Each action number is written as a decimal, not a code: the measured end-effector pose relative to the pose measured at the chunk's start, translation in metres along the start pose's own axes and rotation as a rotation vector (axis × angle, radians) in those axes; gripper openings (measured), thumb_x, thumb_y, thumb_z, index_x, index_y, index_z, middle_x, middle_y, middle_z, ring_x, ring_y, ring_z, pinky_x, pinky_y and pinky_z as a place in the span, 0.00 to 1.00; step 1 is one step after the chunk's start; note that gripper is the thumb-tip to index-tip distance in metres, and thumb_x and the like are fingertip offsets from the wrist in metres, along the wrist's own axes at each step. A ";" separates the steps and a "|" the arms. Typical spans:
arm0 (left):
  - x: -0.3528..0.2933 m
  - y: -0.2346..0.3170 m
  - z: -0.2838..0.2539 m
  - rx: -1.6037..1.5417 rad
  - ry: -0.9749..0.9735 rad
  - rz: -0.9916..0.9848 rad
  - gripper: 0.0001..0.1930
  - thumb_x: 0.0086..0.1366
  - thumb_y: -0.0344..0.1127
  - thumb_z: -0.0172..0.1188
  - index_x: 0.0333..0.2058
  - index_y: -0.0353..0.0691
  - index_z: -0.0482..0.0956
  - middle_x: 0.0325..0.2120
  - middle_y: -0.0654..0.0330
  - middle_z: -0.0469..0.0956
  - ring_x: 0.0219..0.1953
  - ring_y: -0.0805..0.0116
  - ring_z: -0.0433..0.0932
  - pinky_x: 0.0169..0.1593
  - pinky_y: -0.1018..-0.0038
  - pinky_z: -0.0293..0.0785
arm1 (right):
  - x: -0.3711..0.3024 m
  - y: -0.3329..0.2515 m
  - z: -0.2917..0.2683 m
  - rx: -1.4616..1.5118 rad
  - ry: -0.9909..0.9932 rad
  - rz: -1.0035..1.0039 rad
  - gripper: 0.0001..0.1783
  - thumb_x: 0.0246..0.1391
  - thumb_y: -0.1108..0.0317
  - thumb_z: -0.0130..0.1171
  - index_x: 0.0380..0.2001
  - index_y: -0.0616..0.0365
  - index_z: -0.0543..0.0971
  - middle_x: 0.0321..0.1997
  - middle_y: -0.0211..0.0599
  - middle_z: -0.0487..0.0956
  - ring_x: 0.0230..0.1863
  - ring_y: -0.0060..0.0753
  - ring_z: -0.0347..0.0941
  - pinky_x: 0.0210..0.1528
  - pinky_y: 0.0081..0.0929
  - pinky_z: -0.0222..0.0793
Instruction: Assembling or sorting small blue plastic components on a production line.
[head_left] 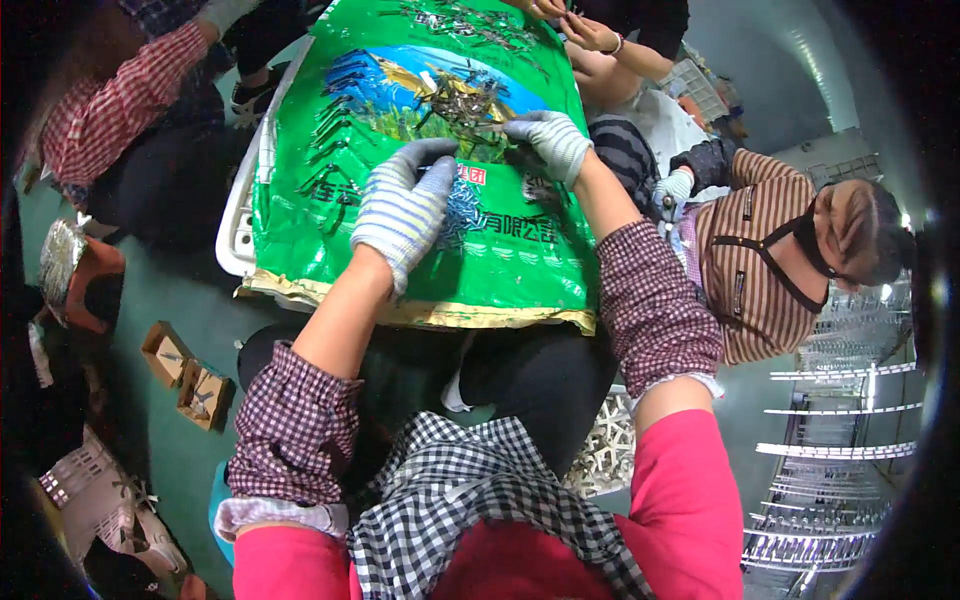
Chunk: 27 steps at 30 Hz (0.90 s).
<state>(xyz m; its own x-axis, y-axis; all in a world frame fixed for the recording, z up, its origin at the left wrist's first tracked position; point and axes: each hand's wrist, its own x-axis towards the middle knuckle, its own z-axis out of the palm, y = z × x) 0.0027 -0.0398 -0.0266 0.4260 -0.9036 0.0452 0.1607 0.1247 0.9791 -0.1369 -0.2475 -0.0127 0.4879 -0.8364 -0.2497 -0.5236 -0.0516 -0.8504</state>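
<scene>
Gloved left hand (405, 205) rests loose-gripped on green sack (300, 150); right hand (550, 140) pinches metal pins (465, 105) lying every way.

Glossy green plastic sack (420, 230), knitted cloth gloves on hands (405, 210), small dull metal pieces (465, 105)

Floor (180, 300): dark green, smooth. Small open cardboard boxes (187, 375) lie on it. Metal wire racks (830, 470) gleam under bright light.
</scene>
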 end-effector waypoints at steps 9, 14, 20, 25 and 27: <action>0.012 -0.004 0.002 0.090 0.118 0.038 0.16 0.59 0.38 0.58 0.43 0.36 0.75 0.28 0.62 0.76 0.29 0.76 0.70 0.35 0.78 0.68 | -0.075 -0.039 0.040 0.242 -0.137 0.013 0.12 0.49 0.63 0.61 0.34 0.58 0.77 0.25 0.25 0.75 0.22 0.14 0.66 0.21 0.11 0.60; 0.013 0.000 -0.008 0.642 0.268 0.296 0.15 0.61 0.44 0.50 0.38 0.41 0.77 0.36 0.50 0.75 0.39 0.52 0.74 0.43 0.63 0.70 | -0.070 -0.035 0.043 0.354 -0.052 -0.013 0.12 0.50 0.60 0.61 0.32 0.56 0.76 0.26 0.26 0.76 0.22 0.14 0.66 0.22 0.13 0.61; 0.014 0.006 -0.021 0.604 0.300 0.193 0.15 0.61 0.45 0.48 0.37 0.42 0.77 0.32 0.48 0.77 0.36 0.49 0.76 0.40 0.61 0.70 | -0.031 -0.027 0.032 -0.073 0.124 -0.171 0.22 0.52 0.55 0.57 0.43 0.62 0.75 0.34 0.35 0.79 0.27 0.22 0.70 0.27 0.21 0.66; 0.017 0.000 -0.026 0.446 0.248 0.191 0.12 0.62 0.38 0.52 0.39 0.37 0.76 0.25 0.62 0.75 0.22 0.78 0.69 0.27 0.77 0.67 | -0.077 -0.002 0.019 -0.782 0.056 -0.481 0.10 0.51 0.65 0.57 0.35 0.58 0.79 0.32 0.43 0.79 0.30 0.29 0.74 0.35 0.25 0.70; 0.017 -0.003 -0.025 0.413 0.227 0.237 0.10 0.61 0.35 0.53 0.39 0.37 0.75 0.25 0.63 0.75 0.23 0.78 0.69 0.28 0.78 0.68 | -0.098 0.006 0.026 -0.756 0.031 -0.358 0.11 0.49 0.65 0.58 0.35 0.58 0.79 0.33 0.46 0.79 0.34 0.36 0.76 0.38 0.29 0.70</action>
<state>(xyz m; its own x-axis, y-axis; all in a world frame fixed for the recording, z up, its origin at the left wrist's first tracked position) 0.0320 -0.0457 -0.0339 0.5975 -0.7529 0.2759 -0.3085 0.1018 0.9458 -0.1696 -0.1511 -0.0055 0.7005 -0.7136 -0.0014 -0.6731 -0.6601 -0.3335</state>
